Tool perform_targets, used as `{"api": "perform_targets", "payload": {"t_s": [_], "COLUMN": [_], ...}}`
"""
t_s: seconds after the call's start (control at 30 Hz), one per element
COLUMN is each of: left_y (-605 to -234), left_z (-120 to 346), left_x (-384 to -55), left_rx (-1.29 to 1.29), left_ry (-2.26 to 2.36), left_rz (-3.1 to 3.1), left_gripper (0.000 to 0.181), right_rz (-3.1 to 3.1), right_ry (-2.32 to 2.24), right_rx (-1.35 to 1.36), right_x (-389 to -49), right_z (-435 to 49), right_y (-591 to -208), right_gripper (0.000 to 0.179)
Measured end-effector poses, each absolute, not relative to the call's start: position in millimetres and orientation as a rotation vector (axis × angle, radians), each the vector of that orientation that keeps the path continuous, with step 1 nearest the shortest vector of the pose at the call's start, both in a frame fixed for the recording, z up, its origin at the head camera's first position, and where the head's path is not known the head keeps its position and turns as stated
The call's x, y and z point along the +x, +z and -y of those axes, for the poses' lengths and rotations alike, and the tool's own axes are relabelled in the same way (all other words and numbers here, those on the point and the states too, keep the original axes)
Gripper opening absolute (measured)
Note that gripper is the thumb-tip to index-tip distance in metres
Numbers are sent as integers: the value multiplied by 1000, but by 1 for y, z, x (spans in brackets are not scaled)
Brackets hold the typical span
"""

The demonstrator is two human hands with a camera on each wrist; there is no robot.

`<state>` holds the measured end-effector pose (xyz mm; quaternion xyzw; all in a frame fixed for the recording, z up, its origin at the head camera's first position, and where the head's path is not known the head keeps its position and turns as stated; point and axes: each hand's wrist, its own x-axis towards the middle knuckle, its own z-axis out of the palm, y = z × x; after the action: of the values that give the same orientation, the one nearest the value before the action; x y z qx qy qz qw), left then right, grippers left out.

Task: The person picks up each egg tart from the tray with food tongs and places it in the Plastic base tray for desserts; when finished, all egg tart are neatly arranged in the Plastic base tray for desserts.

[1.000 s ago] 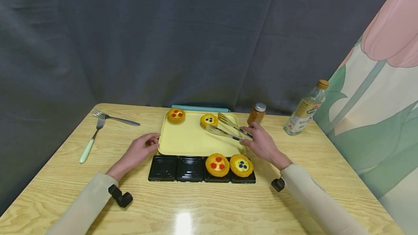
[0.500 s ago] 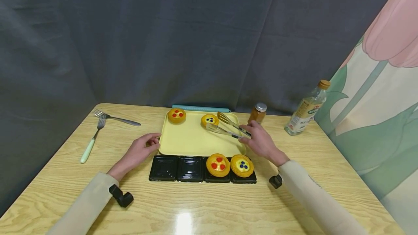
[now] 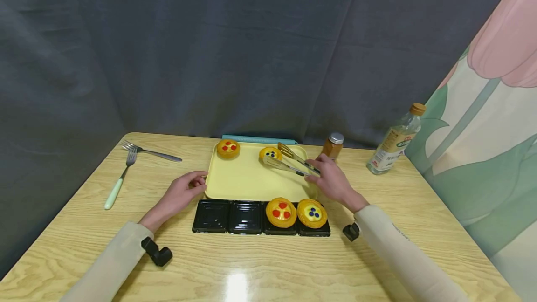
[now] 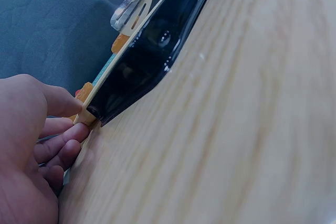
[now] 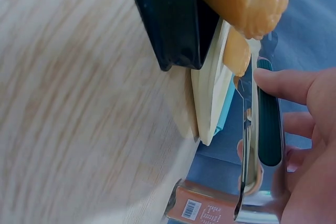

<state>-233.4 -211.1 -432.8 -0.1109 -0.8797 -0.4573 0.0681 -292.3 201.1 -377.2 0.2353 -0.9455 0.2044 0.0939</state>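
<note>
My left hand (image 3: 178, 195) pinches the left edge of the yellow tray (image 3: 237, 178) between thumb and fingers. My right hand (image 3: 334, 183) holds metal tongs (image 3: 277, 163) with dark grips (image 5: 269, 119), their slotted ends spread apart over the tray's right half. Between and just beside those ends sits a small tart with blueberries (image 3: 268, 154), partly overlapped by them. A strawberry tart (image 3: 228, 149) lies in the tray's far left corner. In front of the tray, a black sectioned container (image 3: 245, 218) bears another strawberry tart (image 3: 281, 213) and a blueberry tart (image 3: 312, 214) in its two right compartments.
Two forks lie at the left, one all metal (image 3: 155, 153) and one with a pale green handle (image 3: 114, 192). A brown jar (image 3: 333, 147) and a glass bottle (image 3: 392, 146) stand at the back right. A teal strip (image 3: 260, 140) runs behind the tray.
The right hand has edged slightly left and away, bringing the tongs' ends closer around the blueberry tart on the tray. The left hand stays on the tray's edge.
</note>
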Motion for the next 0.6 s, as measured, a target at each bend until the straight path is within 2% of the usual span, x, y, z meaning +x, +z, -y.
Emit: {"api": "perform_targets", "payload": {"t_s": [0.6], "left_y": [-434], "left_z": [212], "left_x": [-235], "left_rx": [-337], "left_ry": [-1365], "left_rz": [2647], "left_gripper": [39], "right_rz": [2754], "right_ry": [606], "right_rx": [738], "right_x": [-288], "right_z": [-202], "right_y": [-378], "right_gripper": [44]}}
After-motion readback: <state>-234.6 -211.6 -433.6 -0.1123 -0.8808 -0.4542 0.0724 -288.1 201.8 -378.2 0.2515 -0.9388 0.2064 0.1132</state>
